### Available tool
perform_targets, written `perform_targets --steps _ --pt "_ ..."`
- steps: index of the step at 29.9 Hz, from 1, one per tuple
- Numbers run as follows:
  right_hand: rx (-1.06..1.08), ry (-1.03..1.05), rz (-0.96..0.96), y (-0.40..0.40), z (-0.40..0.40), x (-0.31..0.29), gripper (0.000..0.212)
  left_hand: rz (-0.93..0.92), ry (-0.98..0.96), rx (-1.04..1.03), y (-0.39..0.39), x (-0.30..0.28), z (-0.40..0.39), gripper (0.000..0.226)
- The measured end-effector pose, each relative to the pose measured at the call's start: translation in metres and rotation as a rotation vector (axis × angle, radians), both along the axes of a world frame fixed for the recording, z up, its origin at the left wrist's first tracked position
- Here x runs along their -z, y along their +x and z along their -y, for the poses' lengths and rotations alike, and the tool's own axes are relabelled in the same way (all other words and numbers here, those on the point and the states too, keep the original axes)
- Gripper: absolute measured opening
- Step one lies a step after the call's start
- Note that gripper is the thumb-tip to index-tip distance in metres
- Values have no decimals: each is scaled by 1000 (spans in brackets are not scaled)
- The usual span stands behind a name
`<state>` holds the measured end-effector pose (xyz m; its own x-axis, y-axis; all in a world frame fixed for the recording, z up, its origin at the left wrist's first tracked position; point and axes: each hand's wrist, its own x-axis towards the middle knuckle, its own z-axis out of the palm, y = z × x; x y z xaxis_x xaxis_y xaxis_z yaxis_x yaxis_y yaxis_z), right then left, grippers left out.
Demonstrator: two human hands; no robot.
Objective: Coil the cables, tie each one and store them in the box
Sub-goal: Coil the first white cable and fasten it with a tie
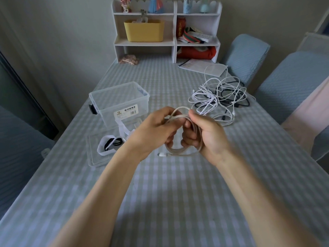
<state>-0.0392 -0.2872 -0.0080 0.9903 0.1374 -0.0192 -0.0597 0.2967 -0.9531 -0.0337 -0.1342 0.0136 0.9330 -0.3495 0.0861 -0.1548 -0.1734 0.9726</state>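
while the left hand (pixel 156 130) and right hand (pixel 207 135) both gripped it, i saw the pale cable (pixel 179 150) looped in a neat coil, white plug (pixel 162 154) dangling.

So there's a pale beige-ish cable (pixel 179 120) wound into a small coil of several loops, held up off the tabletop, gripped at its left and right sides. Its white plug end (pixel 162 154) sticks out at the coil's 7 o'clock, pointing left. Off at 1 o'clock from the coil sits a messy pile of cables (pixel 220 95), white ones and black ones all tangled together, loops sprawling flat. The clear plastic box (pixel 119 102) stands open at about 10 o'clock from the coil, upright, white label on its near wall. At 8 o'clock lie white ties (pixel 106 150) and black ties (pixel 114 142), looped.
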Motion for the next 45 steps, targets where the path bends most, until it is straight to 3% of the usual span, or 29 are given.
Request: perform_targets --steps 5,11,13,17,19,27,32,36,39,45 --pt "50 -236 79 0 2 1 40 -51 -110 -192 5 5 4 23" --pt "7 -225 113 -1 5 2 46 121 62 -313 6 3 0 23" --pt "-34 -142 82 0 1 3 51 11 -66 -330 4 3 2 24" --pt "-135 271 -90 -4 -14 4 45 -262 -437 -395 -2 0 13 19" --pt "-121 333 -124 -2 -18 6 42 -326 -504 -409 -1 1 15 17" --pt "195 109 -60 0 -14 4 41 -267 -257 -161 -2 -2 10 24" --pt "86 -118 27 -7 -5 -5 40 -294 -155 -70 4 -9 3 49" --pt "31 -245 78 -7 -6 -5 46 -347 -144 -82 3 -9 8 33" --pt "72 -210 64 -4 -11 2 45 -358 -375 -200 5 -6 16 15" --pt "-10 154 -45 -3 -13 3 36 -454 -844 -417 12 -2 7 31"
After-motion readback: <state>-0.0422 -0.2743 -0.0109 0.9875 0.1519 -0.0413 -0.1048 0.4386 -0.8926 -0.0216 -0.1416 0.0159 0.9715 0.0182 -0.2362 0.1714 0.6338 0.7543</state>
